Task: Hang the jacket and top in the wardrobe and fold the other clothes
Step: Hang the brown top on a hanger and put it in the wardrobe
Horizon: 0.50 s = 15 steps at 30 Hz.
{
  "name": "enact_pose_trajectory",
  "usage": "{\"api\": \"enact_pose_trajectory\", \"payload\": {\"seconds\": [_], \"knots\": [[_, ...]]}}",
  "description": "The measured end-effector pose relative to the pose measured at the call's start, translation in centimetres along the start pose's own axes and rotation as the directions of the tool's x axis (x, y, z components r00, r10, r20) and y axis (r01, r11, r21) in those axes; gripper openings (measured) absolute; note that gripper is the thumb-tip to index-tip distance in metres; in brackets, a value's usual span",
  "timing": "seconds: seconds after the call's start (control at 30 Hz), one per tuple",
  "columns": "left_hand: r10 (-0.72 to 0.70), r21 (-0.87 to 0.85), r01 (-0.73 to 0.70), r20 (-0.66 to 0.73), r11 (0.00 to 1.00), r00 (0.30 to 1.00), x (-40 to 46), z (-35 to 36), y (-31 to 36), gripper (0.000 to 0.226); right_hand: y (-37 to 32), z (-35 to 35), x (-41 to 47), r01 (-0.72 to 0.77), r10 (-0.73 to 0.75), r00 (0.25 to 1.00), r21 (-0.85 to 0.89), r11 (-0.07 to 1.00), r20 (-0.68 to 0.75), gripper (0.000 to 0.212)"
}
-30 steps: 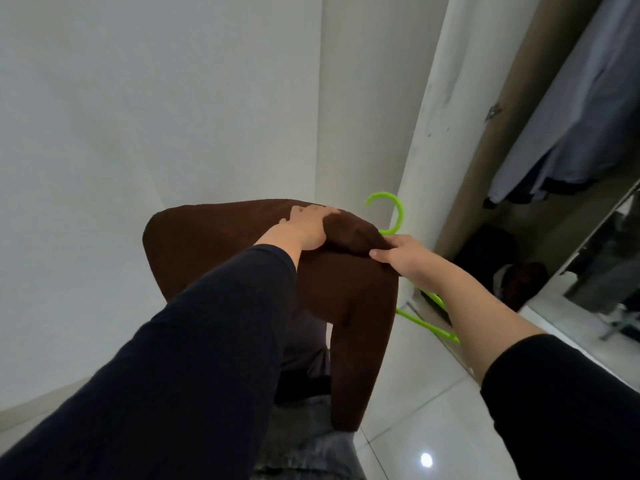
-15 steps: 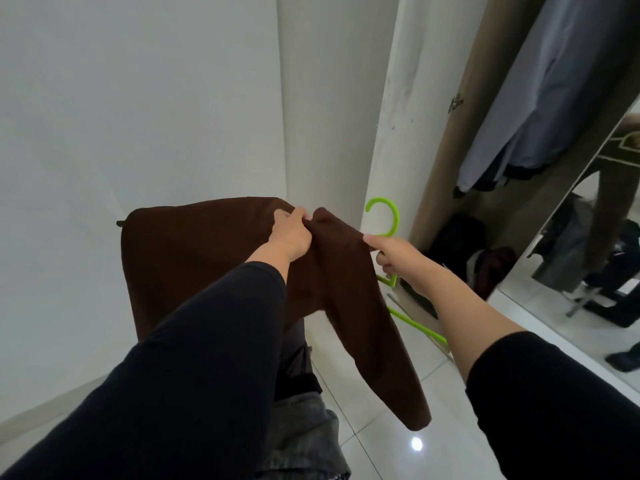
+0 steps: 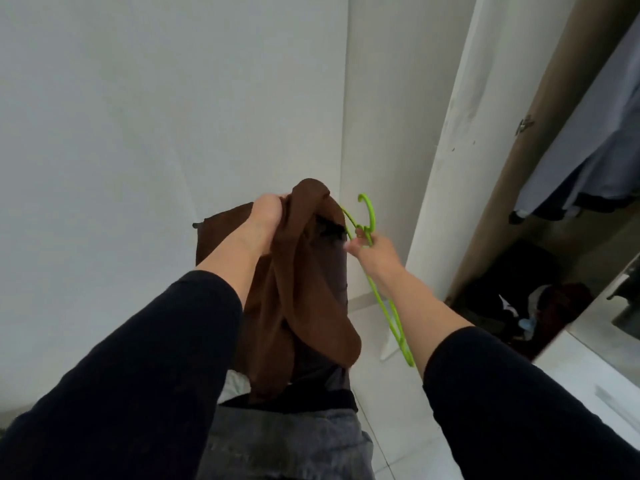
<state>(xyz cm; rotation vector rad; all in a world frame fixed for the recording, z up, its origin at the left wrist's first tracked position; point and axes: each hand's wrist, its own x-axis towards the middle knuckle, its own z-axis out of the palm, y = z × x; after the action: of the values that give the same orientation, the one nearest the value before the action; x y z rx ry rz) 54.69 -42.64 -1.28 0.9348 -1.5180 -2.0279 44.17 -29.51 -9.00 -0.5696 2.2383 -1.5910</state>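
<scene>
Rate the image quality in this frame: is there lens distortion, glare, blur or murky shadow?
Head view: wide-angle bowing of the wall edges; dim, flat light; the brown garment, green hanger and both hands are sharp enough, with slight softness; the wardrobe bottom is murky; no strong glare.

The top [image 3: 304, 289] is plain dark brown, with no pattern. The hanger [image 3: 372, 220] is bright lime green. Both sleeves [image 3: 145, 368] are black. The wall [image 3: 138, 116] is off-white, the floor tiles [image 3: 398, 427] glossy white. The hanging garment [image 3: 595, 157] in the wardrobe is pale grey-blue; the heap [image 3: 512, 299] beneath looks mostly black, perhaps with dark red.
</scene>
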Motion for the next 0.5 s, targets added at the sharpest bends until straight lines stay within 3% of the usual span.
{"api": "enact_pose_trajectory", "payload": {"seconds": [0.07, 0.13, 0.2, 0.3, 0.43, 0.5], "knots": [[-0.054, 0.062, 0.051, 0.055, 0.997, 0.997, -0.9, -0.9, 1.3, 0.038, -1.3, 1.5, -0.2, -0.107, 0.099, 0.994, 0.189, 0.976, 0.052, 0.034], [-0.116, 0.229, 0.081, 0.141, 0.97, 0.983, -2.0, -1.6, 1.7, 0.041, -2.4, 2.6, 0.2, -0.233, 0.183, 0.97, 0.395, 0.889, 0.159, 0.044], [-0.203, 0.355, 0.12, 0.208, 0.927, 0.957, -2.5, -2.1, 1.0, 0.041, -2.9, 3.5, 0.9, -0.295, 0.196, 0.952, 0.526, 0.798, 0.236, 0.04], [-0.244, 0.434, 0.15, 0.169, 0.889, 0.955, -1.9, -3.1, -0.6, 0.038, -3.8, 3.8, 1.4, -0.229, 0.182, 0.973, 0.523, 0.821, 0.14, 0.027], [-0.198, 0.266, 0.185, 0.024, 0.946, 0.98, -0.3, -4.4, -1.0, 0.039, -5.9, 1.7, 2.0, -0.064, 0.081, 0.997, 0.563, 0.824, -0.006, 0.02], [-0.139, 0.211, 0.124, 0.06, 0.97, 0.988, -0.7, -3.7, 0.0, 0.038, -7.5, 0.3, 2.1, 0.056, -0.01, 0.996, 0.512, 0.857, -0.091, 0.023]]}}
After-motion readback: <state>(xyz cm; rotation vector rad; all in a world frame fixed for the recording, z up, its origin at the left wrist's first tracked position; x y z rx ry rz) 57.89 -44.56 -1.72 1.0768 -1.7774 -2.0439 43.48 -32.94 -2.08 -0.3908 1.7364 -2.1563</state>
